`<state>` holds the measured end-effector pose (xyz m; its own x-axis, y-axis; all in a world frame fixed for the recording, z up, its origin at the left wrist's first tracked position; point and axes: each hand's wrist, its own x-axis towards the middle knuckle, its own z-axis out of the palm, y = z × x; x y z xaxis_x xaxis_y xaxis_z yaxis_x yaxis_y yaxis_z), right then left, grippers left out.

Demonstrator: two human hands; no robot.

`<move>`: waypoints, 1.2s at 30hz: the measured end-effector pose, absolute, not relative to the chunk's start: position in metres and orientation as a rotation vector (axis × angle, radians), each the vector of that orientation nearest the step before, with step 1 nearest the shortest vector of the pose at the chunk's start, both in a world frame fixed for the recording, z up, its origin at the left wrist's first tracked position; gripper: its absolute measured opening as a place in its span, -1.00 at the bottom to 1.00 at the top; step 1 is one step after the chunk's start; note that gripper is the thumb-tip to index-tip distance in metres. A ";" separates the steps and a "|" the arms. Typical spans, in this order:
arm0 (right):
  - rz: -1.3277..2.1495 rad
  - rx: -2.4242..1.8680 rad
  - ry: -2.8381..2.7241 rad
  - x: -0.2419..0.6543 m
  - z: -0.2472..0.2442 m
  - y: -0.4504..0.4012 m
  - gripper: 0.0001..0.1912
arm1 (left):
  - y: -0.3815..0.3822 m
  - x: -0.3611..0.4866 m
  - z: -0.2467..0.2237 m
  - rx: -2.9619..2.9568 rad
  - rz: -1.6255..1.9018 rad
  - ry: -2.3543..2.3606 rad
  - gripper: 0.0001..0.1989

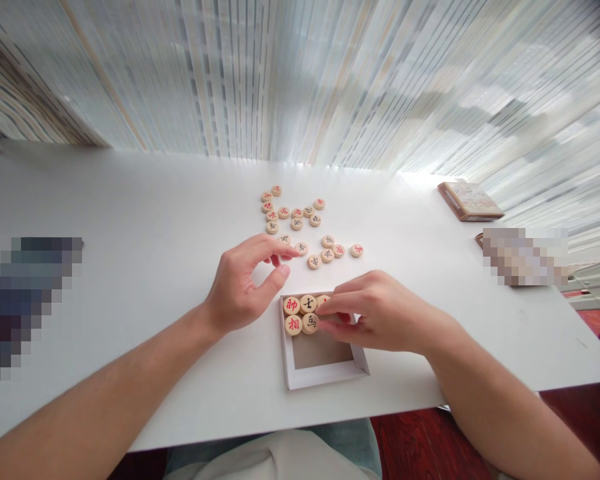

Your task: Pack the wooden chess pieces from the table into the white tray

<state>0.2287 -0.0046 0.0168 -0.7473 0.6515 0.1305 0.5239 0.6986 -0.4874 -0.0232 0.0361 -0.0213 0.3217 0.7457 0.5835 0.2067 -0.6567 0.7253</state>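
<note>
A shallow white box on the table holds round wooden Chinese chess pieces in two rows at its far end. My right hand is over the box, thumb and fingertips closed at the right edge of a black-marked Chinese chess piece. Its fingers partly cover a red-marked piece behind. My left hand hovers left of the box, thumb and index finger apart. Its index fingertip is nearest a loose black-marked piece; whether they touch is unclear.
Several more loose pieces lie scattered farther back on the white table. At the right are a small brown-edged box and a blurred flat item. A pixelated dark object lies at the left. A striped curtain hangs behind.
</note>
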 end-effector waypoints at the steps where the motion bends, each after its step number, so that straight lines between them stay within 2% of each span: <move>1: 0.616 -0.924 -2.636 0.228 0.016 -0.005 -0.74 | 0.036 -0.023 -0.022 2.059 1.328 0.834 -0.80; 10: 0.528 -0.920 -2.735 0.221 0.015 -0.009 -0.63 | 0.037 -0.024 -0.022 2.053 1.310 0.857 -0.79; 26: 0.493 -0.912 -2.718 0.221 0.014 -0.011 -0.64 | 0.037 -0.026 -0.022 2.048 1.284 0.878 -0.80; 29: 0.482 -0.822 -2.584 0.222 0.013 -0.009 -0.69 | 0.038 -0.027 -0.020 2.063 1.298 0.898 -0.80; 32: 0.329 -0.787 -2.336 0.225 0.010 0.000 -0.72 | 0.041 -0.029 -0.018 2.086 1.313 0.955 -0.82; 36: 0.087 -1.042 -1.940 0.241 0.001 0.027 -0.66 | 0.050 -0.036 -0.017 2.109 1.318 1.120 -0.85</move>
